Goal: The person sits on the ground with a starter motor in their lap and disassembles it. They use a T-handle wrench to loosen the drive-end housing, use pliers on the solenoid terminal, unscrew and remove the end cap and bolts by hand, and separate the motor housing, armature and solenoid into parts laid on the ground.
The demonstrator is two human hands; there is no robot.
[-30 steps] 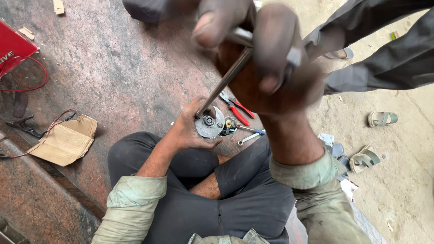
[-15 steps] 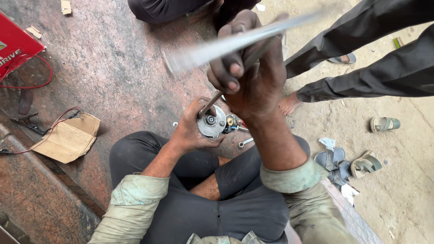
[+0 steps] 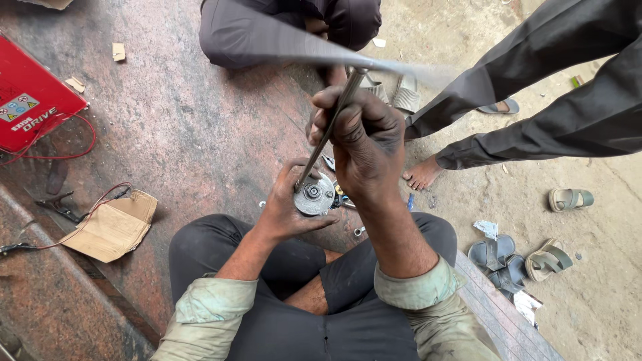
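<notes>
One round metal part (image 3: 314,195) | left hand (image 3: 289,207) grips it | right hand (image 3: 364,144) holds one rod (image 3: 329,130), seemingly T-handled

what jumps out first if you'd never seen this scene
At centre, the right hand grips a long T-handled tool whose tip meets a round metal part steadied by the left hand above the person's crossed legs. A red box with thin red wires sits at the left edge, and sandals lie on the dusty ground at the right, near another person's bare foot.
</notes>
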